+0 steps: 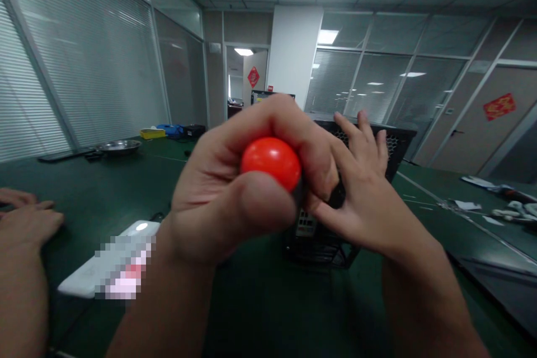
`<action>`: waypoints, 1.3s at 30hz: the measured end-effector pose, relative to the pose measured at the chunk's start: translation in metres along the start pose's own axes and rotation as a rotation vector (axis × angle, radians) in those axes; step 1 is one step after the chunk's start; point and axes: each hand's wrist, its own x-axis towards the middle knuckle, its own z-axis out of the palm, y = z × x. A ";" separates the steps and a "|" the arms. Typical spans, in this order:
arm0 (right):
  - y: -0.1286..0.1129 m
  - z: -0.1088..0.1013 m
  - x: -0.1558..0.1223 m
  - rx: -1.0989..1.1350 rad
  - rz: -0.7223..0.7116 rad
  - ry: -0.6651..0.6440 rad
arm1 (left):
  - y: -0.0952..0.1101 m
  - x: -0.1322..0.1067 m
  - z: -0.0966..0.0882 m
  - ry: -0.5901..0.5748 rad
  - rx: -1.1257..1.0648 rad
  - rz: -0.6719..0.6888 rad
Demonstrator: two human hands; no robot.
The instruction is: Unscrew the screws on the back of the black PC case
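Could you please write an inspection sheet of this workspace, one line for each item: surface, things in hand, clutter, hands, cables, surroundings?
Surface: dark green table, wide, with pale lines marked on it.
Things in hand: red round-ended handle, its black part between both hands; black perforated case right behind.
Clutter: white flat device at left, metal dish, yellow box, papers at far right.
Hands: left hand shut around the red end; right hand open, fingers spread, touching the black part. Another person's hand rests at the left edge.
Cables: nothing clearly seen.
Surroundings: office with glass partitions and blinds, white pillar, ceiling lights on.
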 end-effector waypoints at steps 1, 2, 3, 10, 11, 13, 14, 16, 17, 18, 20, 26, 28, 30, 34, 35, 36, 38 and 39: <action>-0.005 -0.010 -0.001 0.072 -0.044 -0.026 | -0.005 -0.002 0.003 -0.001 -0.034 0.012; -0.011 -0.020 -0.002 0.144 -0.082 -0.049 | -0.011 -0.003 0.007 -0.018 -0.060 0.031; -0.017 -0.029 -0.003 0.235 -0.104 -0.073 | -0.015 -0.004 0.010 -0.020 -0.074 0.051; -0.041 -0.049 -0.004 0.601 -0.124 -0.156 | -0.015 -0.001 0.013 0.050 0.132 0.219; -0.044 -0.048 -0.004 0.600 -0.127 -0.167 | -0.015 0.000 0.012 0.063 0.170 0.292; -0.048 -0.046 -0.006 0.582 -0.103 -0.212 | -0.015 0.002 0.010 0.084 0.285 0.330; -0.049 -0.045 -0.006 0.573 -0.088 -0.235 | -0.016 0.002 0.009 0.095 0.350 0.308; -0.049 -0.043 -0.006 0.580 -0.076 -0.250 | -0.018 0.003 0.007 0.072 0.453 0.280; -0.048 -0.043 -0.005 0.583 -0.085 -0.235 | -0.020 0.003 0.006 0.052 0.482 0.287; -0.046 -0.042 -0.005 0.574 -0.097 -0.209 | -0.022 0.004 0.005 0.039 0.493 0.321; -0.040 -0.041 -0.002 0.550 -0.131 -0.148 | -0.026 0.006 0.003 0.004 0.482 0.405; -0.019 -0.042 -0.001 0.537 -0.192 -0.139 | -0.033 0.007 -0.005 -0.153 0.412 0.264; -0.011 -0.041 -0.002 0.552 -0.125 -0.136 | -0.037 0.006 -0.008 -0.123 0.456 0.254; -0.003 -0.037 -0.003 0.582 -0.002 -0.072 | -0.042 0.005 -0.011 -0.052 0.516 0.271; 0.011 -0.027 0.000 0.845 0.149 0.174 | -0.055 0.006 -0.017 0.077 0.663 0.257; 0.013 -0.025 0.001 0.890 0.148 0.233 | -0.058 0.007 -0.018 0.073 0.683 0.268; 0.013 -0.023 0.002 0.893 0.147 0.282 | -0.061 0.008 -0.019 0.057 0.701 0.274; 0.010 -0.023 0.003 0.785 0.157 0.355 | -0.066 0.008 -0.020 0.004 0.753 0.253; 0.008 -0.023 0.003 0.718 0.169 0.376 | -0.069 0.009 -0.020 -0.021 0.788 0.229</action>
